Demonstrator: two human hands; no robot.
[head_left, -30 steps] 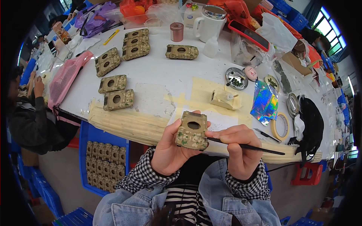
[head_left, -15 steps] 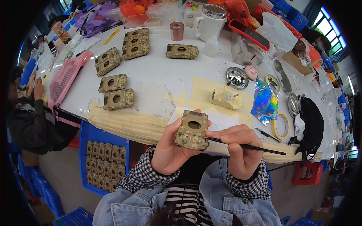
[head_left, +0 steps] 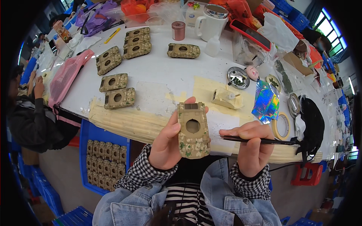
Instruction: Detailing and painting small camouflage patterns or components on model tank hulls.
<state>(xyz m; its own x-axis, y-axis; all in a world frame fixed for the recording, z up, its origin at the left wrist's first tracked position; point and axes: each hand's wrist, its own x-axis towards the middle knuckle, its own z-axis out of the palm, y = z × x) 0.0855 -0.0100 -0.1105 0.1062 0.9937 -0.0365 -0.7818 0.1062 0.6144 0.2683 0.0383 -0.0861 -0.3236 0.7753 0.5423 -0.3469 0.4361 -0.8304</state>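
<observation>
A camouflage-painted toy tank hull [head_left: 194, 142] with a round hole in its top is gripped in my left hand [head_left: 166, 145], tilted up above the table's front edge. My right hand [head_left: 255, 145] pinches black tweezers [head_left: 264, 141]; their tips point left and stand apart from the hull's right side. Whether anything sits between the tips is too small to tell. Beyond my hands, a tape-wrapped block [head_left: 227, 98] with a small peg rests on masking tape stuck to the table. Farther right lies a round metal dish [head_left: 238, 78] with small dark green bits.
Several more hulls stand on the left, such as one hull [head_left: 119, 98]. A blue crate [head_left: 86, 165] below holds rows of hulls. To the right are a tape roll [head_left: 281, 126], iridescent film [head_left: 265, 101] and a black bag [head_left: 313, 124]. A white mug [head_left: 211, 23] stands behind. Another person sits left.
My right hand has drawn the tweezers away from the hull, to the right. My left hand has tilted the hull so more of its top shows.
</observation>
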